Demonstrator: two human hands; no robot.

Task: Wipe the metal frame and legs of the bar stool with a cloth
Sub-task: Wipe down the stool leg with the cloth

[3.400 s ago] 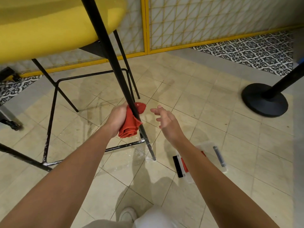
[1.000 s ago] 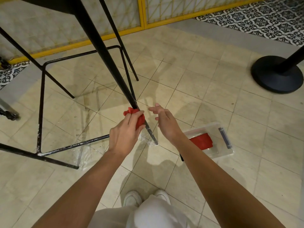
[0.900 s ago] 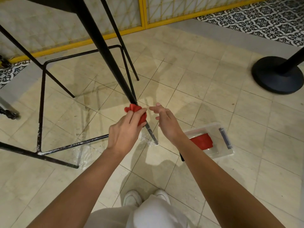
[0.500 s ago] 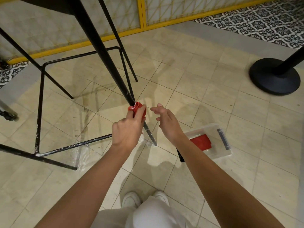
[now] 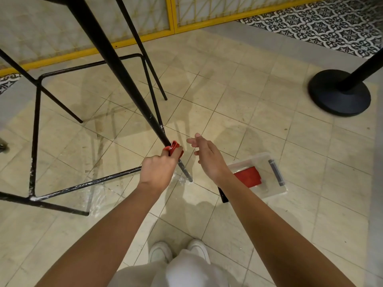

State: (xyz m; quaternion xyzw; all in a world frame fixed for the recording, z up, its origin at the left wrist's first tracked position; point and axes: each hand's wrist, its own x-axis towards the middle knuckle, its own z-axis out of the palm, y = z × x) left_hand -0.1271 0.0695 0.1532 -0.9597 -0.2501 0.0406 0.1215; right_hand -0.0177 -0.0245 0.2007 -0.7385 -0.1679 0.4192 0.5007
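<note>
One bar stool [image 5: 87,17] stands here, and I count four black legs on it: the near right leg [image 5: 126,81], the far right leg [image 5: 141,46], the far left leg [image 5: 60,103] and the near left leg [image 5: 62,208]. One footrest ring [image 5: 35,129], made of four bars, joins them. There are two hands out in front, the left hand [image 5: 159,170] and the right hand [image 5: 209,156]. I see one red cloth [image 5: 173,146] at the stool and a second red piece [image 5: 248,176] in the single clear box [image 5: 267,184], with one dark strip [image 5: 275,172]. Two white shoes, the left shoe [image 5: 160,253] and the right shoe [image 5: 199,248]. One round black stand base [image 5: 339,96]. Two yellow-framed panels, the left panel [image 5: 83,23] and the right panel [image 5: 228,7].
</note>
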